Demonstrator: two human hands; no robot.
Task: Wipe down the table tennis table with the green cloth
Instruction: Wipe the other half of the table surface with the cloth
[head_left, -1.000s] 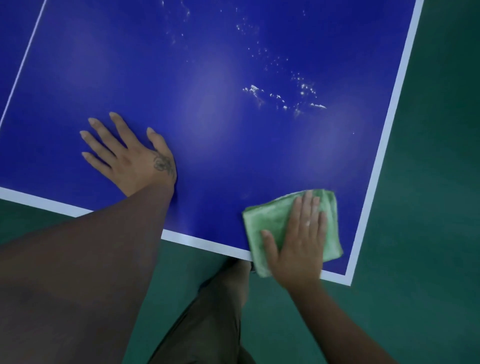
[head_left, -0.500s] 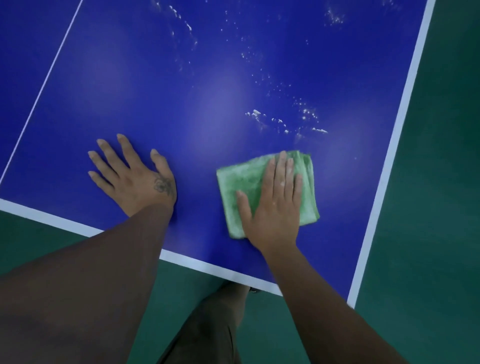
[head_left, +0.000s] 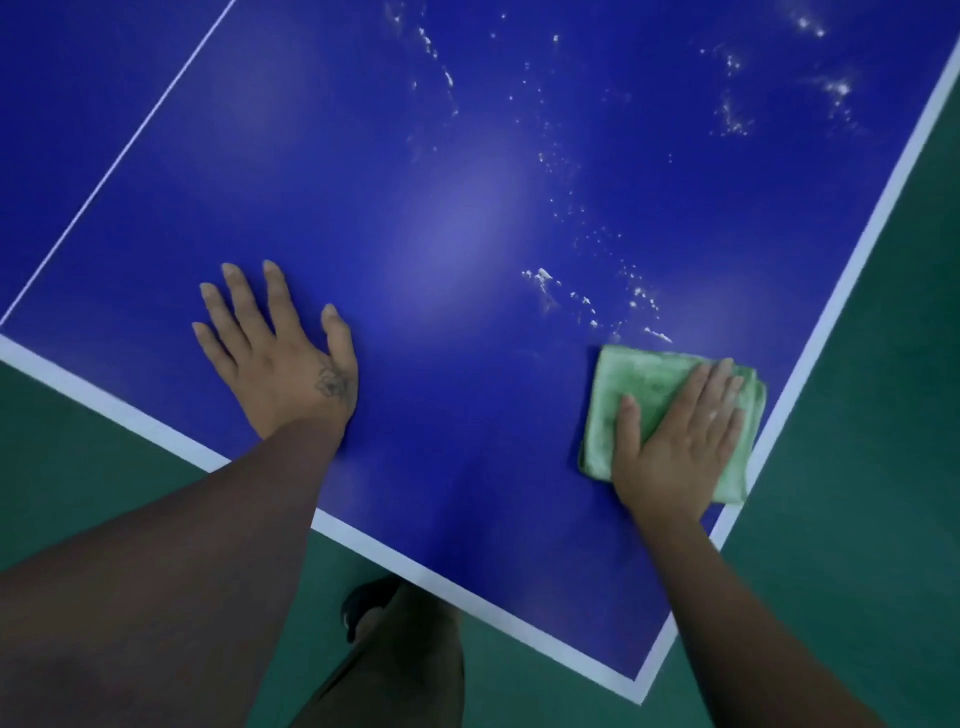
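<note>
A blue table tennis table (head_left: 467, 156) fills most of the head view, its far end cut off by the top of the frame. A broad white border (head_left: 835, 312) runs along its near and right edges, and a thin white line (head_left: 130, 140) crosses the upper left. Green floor (head_left: 883, 389) shows beyond both edges.

Two bare forearms reach in from below. Between them a trouser leg (head_left: 410, 670) and a dark shape (head_left: 363, 605), possibly a shoe, stand half hidden under the table's near edge.

The green cloth (head_left: 639, 384), folded into a pad, lies flat on the table near its right-hand corner, just inside the right border. The right hand (head_left: 675, 447) presses it down with fingers straight and together, the thumb spread to the side, covering the cloth's lower right part.

The left hand (head_left: 280, 358) rests palm down on the bare blue surface near the front edge, well apart from the cloth, fingers straight and splayed.

White specks (head_left: 543, 278) trail across the table from just above the cloth toward the top of the frame.

A small dark tattoo (head_left: 335, 383) marks the back of the left hand by the thumb; its design is too blurred to read.
</note>
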